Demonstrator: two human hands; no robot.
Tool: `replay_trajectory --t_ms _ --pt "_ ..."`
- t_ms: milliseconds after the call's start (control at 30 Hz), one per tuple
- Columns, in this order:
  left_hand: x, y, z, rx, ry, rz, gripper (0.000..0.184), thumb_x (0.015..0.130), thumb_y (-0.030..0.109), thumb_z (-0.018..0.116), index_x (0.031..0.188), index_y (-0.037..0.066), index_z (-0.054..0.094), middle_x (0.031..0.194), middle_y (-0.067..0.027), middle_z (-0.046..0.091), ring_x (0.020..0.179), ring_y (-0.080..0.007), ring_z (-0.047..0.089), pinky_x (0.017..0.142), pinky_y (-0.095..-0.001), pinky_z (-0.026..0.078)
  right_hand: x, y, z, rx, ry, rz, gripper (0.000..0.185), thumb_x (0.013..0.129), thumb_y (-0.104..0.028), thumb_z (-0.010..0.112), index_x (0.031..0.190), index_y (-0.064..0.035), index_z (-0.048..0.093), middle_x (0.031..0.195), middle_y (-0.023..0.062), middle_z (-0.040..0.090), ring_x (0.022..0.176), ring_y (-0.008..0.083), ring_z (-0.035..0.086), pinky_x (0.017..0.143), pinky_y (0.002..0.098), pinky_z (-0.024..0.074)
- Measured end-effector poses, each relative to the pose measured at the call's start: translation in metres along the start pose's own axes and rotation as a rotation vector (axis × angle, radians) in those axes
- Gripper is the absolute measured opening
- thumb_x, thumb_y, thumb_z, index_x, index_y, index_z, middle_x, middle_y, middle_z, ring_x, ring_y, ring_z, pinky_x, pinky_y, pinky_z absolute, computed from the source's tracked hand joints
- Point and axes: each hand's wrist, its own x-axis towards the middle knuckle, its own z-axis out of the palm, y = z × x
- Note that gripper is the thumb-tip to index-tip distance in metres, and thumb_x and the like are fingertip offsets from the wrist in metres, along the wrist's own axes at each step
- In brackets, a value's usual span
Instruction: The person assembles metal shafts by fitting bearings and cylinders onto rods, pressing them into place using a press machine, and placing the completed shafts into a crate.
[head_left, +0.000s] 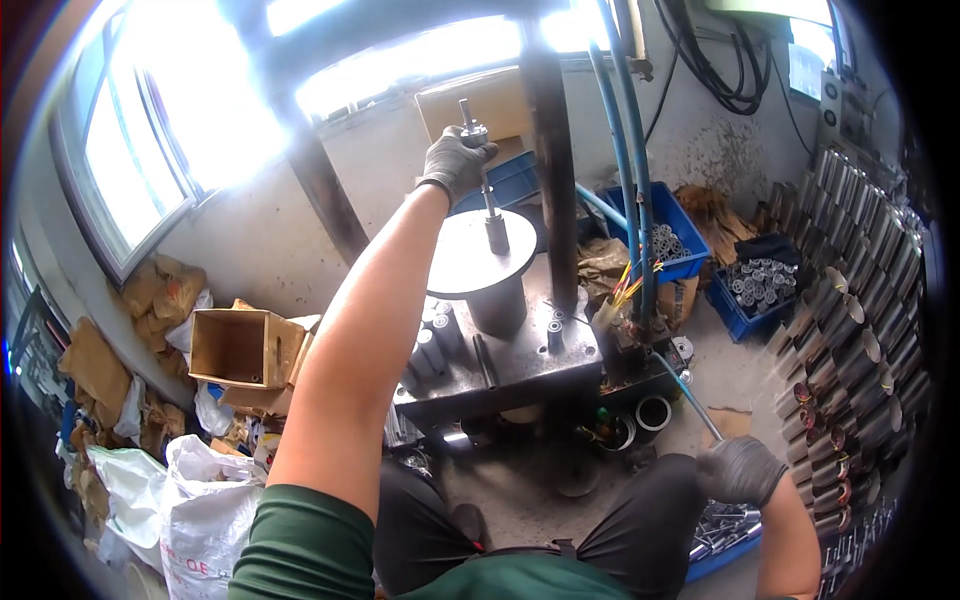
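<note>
My left hand (455,163), in a grey glove, is raised above the round metal plate (470,262). Its fingers are closed around a metal shaft with a ringed collar (474,133); the thin lower end runs down to a short upright sleeve (497,236) on the plate. Whether the shaft sits inside the sleeve I cannot tell. Low on the right, my gloved right hand (742,470) is wrapped round the end of a long lever (690,397), which slopes up toward the machine's base. Several metal cylinders (430,350) stand on the machine table (545,375) beside the plate's pedestal.
Dark upright posts (552,170) and blue pipes (625,130) rise behind the table. Blue bins (683,225) of ringed metal parts are at the right, near stacked metal tubes (850,330). At left are an open carton (228,347) and white sacks (205,510).
</note>
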Motion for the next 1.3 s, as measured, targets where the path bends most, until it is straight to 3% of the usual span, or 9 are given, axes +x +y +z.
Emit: replay_trajectory --t_ms 33,267,367,967,1067,1167,1300 --pt "-0.001 0.002 0.0 0.011 0.009 -0.005 0.041 0.094 0.022 0.082 0.122 0.002 0.06 0.1 -0.01 0.07 0.086 -0.0185 0.073 0.066 -0.0319 0.065 -0.002 -0.002 0.004 0.018 -0.014 0.041 0.031 0.087 -0.032 0.059 0.087 -0.0051 0.076 0.084 0.0225 0.073 0.085 0.0418 0.073 0.081 0.0532 0.0583" --pt "-0.009 0.011 0.003 0.15 0.092 -0.025 0.043 0.091 0.027 0.085 0.12 0.003 0.063 0.105 -0.0097 0.074 0.094 -0.0191 0.074 0.081 -0.0355 0.063 -0.004 -0.013 0.0 0.051 0.051 0.09 0.028 0.087 -0.03 0.062 0.084 -0.005 0.075 0.08 0.022 0.072 0.082 0.0415 0.073 0.078 0.0522 0.0585" --pt "-0.008 0.009 0.004 0.141 0.088 0.0 0.042 0.092 0.026 0.084 0.12 0.004 0.063 0.104 -0.0091 0.074 0.095 -0.0191 0.073 0.081 -0.0352 0.063 -0.003 -0.012 -0.002 0.055 0.067 0.095 0.029 0.087 -0.032 0.062 0.084 -0.0058 0.075 0.079 0.0216 0.072 0.081 0.0412 0.073 0.077 0.0524 0.0585" --pt "-0.009 0.008 0.0 -0.033 0.016 -0.05 0.042 0.094 0.025 0.083 0.123 0.004 0.061 0.1 -0.0088 0.07 0.077 -0.017 0.072 0.063 -0.0326 0.065 -0.002 -0.012 -0.006 0.102 0.111 0.059 0.029 0.088 -0.032 0.063 0.094 -0.0084 0.08 0.084 0.0204 0.075 0.084 0.0396 0.075 0.08 0.051 0.0597" --pt "-0.01 0.008 0.0 -0.017 0.014 -0.073 0.047 0.092 0.035 0.084 0.121 0.004 0.064 0.104 -0.0124 0.077 0.094 -0.0222 0.076 0.082 -0.0362 0.062 -0.002 -0.012 -0.006 0.103 0.128 0.066 0.028 0.088 -0.031 0.063 0.09 -0.0079 0.078 0.082 0.0204 0.074 0.083 0.0403 0.074 0.078 0.0519 0.0592" --pt "-0.008 0.007 0.001 -0.008 0.03 -0.05 0.041 0.094 0.024 0.083 0.122 0.005 0.061 0.097 -0.009 0.07 0.076 -0.018 0.072 0.062 -0.0328 0.065 -0.002 -0.011 -0.002 0.1 0.153 0.071 0.027 0.087 -0.031 0.064 0.086 -0.0074 0.076 0.08 0.0206 0.073 0.081 0.0413 0.073 0.076 0.0529 0.0585" --pt "-0.008 0.006 0.002 -0.031 0.032 -0.041 0.041 0.094 0.024 0.083 0.122 0.004 0.061 0.096 -0.0095 0.07 0.076 -0.0185 0.072 0.062 -0.0336 0.065 -0.002 -0.009 0.002 0.093 0.177 0.071 0.026 0.087 -0.031 0.064 0.084 -0.007 0.074 0.079 0.0207 0.072 0.079 0.0421 0.072 0.075 0.0536 0.0581"
